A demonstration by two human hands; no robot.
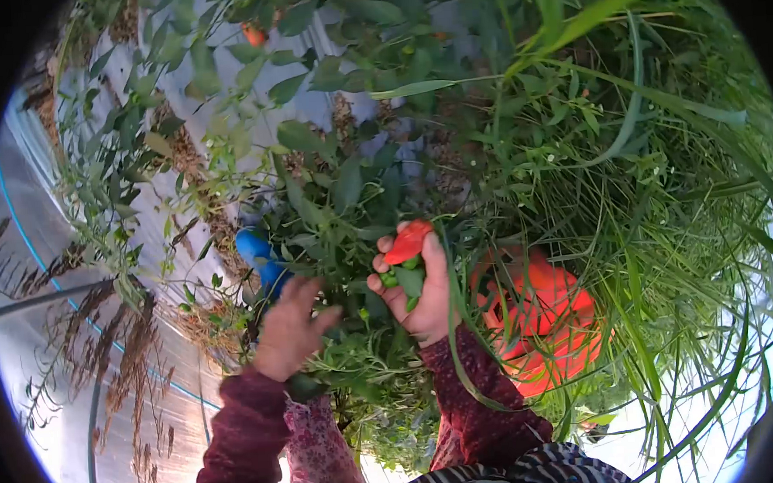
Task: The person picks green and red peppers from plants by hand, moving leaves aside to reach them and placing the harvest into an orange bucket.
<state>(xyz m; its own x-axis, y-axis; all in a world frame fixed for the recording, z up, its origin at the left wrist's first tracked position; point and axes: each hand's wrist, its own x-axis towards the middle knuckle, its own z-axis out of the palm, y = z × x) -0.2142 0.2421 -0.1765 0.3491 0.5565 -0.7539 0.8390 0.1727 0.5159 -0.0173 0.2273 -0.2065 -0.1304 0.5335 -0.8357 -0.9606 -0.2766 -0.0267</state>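
Observation:
In my right hand (424,292), fingers curled round them, are a red pepper (409,243) and some small green peppers (390,278) with a green leaf. The red one lies on top, near the fingertips. My left hand (292,328) is slightly blurred, its fingers apart among the leaves of the plant, with nothing seen in it. It is beside a blue boot (261,255). Just right of my right forearm, an orange-red container (539,312) stands partly hidden by grass.
Leafy pepper plants (312,158) fill the middle, with another red pepper (254,34) at the top. Tall grass (646,193) crowds the right side. Plastic sheeting (61,363), a blue line and dry brown stalks (135,368) are at the left.

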